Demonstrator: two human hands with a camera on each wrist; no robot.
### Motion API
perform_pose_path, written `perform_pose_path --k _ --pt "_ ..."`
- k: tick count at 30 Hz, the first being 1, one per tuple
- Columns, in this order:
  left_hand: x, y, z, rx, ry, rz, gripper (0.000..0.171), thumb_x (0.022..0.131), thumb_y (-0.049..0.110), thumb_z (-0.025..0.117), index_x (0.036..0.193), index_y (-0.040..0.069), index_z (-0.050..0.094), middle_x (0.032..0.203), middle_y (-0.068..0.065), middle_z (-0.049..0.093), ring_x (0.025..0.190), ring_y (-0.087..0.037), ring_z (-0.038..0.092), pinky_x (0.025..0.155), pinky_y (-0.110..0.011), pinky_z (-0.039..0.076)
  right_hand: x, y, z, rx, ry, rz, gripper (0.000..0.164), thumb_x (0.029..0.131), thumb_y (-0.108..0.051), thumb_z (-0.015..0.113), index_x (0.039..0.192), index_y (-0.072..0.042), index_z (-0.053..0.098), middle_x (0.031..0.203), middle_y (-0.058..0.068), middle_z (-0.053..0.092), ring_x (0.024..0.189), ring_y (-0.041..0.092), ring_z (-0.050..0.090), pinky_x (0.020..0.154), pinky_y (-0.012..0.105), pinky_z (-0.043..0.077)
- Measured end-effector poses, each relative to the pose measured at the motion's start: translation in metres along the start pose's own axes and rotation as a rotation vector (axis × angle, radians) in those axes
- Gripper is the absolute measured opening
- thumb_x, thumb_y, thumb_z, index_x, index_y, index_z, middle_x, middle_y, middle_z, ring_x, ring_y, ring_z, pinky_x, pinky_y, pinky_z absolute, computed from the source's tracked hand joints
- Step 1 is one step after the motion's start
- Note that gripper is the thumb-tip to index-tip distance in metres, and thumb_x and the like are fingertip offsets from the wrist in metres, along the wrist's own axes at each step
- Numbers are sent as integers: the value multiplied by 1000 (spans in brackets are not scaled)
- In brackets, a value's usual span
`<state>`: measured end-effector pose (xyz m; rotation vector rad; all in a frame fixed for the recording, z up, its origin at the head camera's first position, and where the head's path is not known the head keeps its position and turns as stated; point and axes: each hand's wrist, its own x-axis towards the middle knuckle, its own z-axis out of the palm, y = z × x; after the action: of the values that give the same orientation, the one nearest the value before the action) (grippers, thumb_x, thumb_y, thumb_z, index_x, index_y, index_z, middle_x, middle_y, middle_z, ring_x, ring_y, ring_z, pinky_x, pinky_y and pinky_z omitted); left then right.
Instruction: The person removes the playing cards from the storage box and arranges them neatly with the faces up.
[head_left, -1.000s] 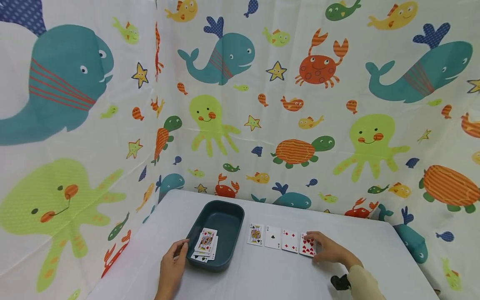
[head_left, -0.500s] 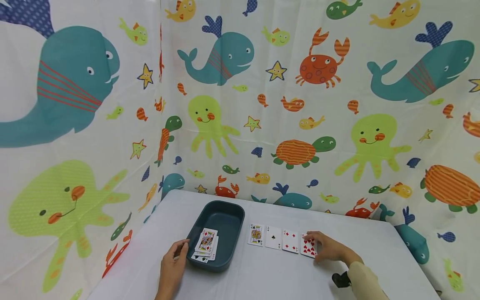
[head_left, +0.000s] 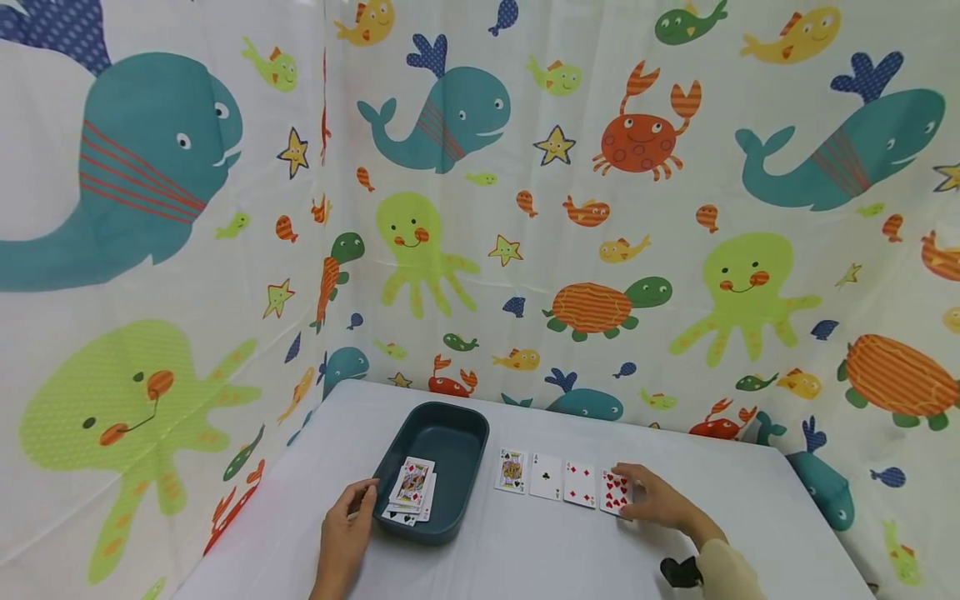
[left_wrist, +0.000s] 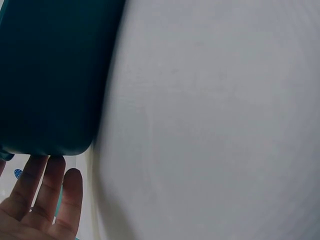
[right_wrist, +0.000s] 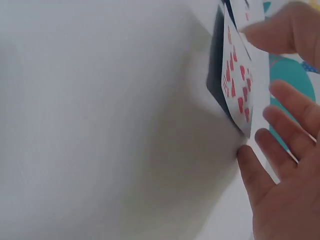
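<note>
My right hand (head_left: pixel 660 498) is at the right end of a row of face-up playing cards, its thumb and fingers pinching the card of red hearts (head_left: pixel 613 492). In the right wrist view this hearts card (right_wrist: pixel 237 80) is tilted, with a dark strip below its edge. The little finger reaches down to the tablecloth. My left hand (head_left: pixel 348 521) rests at the near left side of a dark teal tray (head_left: pixel 456 500). Its straight fingers (left_wrist: pixel 50 187) touch the tray's outer wall in the left wrist view. Inside the tray lies a loose pile of cards (head_left: pixel 412 483).
Left of the hearts card lie a card of red diamonds (head_left: pixel 580 483), an ace of clubs (head_left: pixel 546 477) and a king (head_left: pixel 512 472). A white cloth covers the table (head_left: pixel 540 558). A curtain with sea animals (head_left: pixel 525 208) hangs behind and at the left.
The right thumb has shifted slightly left with the hearts card's near right corner. The left hand, tray and other cards stay put.
</note>
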<state>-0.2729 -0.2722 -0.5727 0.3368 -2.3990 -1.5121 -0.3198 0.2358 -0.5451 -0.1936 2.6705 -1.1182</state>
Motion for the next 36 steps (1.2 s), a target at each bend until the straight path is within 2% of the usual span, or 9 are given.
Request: perform_pose_path --k 6,14,17,23,30,36 --pt "0 -2 2 -2 8 8 37 107 35 53 127 7 67 124 -16 70 110 -30 65 83 -29 52 -3 3 12 73 136 42 74 89 -29 80 148 -1 46 154 29 41 142 52 35 112 64 34" --pt "0 -2 2 -5 9 11 35 107 33 54 126 7 67 124 -17 70 111 -31 65 84 -29 52 -6 -7 22 178 252 82 76 96 -31 72 155 -2 33 162 28 26 150 49 20 118 59 24" --pt "0 -3 1 -6 6 9 36 107 34 54 127 8 67 125 -16 70 111 -31 65 84 -29 52 -7 -13 24 206 304 89 77 98 -33 70 157 -4 31 164 25 24 151 47 19 119 58 23" --pt "1 -4 1 -3 6 8 38 107 38 53 127 8 67 126 -16 69 111 -31 65 84 -29 52 -7 -32 30 306 361 47 79 96 -39 71 157 -7 30 164 23 26 151 46 24 119 56 25" --pt "0 -4 1 -6 12 17 37 107 36 54 127 8 67 126 -16 69 112 -31 66 84 -28 52 0 -57 41 420 379 -28 74 99 -37 68 158 -11 31 166 18 28 153 41 25 118 52 27" --pt "-1 -3 2 -6 15 16 37 107 36 53 128 8 67 126 -17 69 112 -33 65 89 -40 54 12 -84 56 489 372 -107 73 98 -35 69 157 -9 33 165 18 30 152 40 26 119 53 28"
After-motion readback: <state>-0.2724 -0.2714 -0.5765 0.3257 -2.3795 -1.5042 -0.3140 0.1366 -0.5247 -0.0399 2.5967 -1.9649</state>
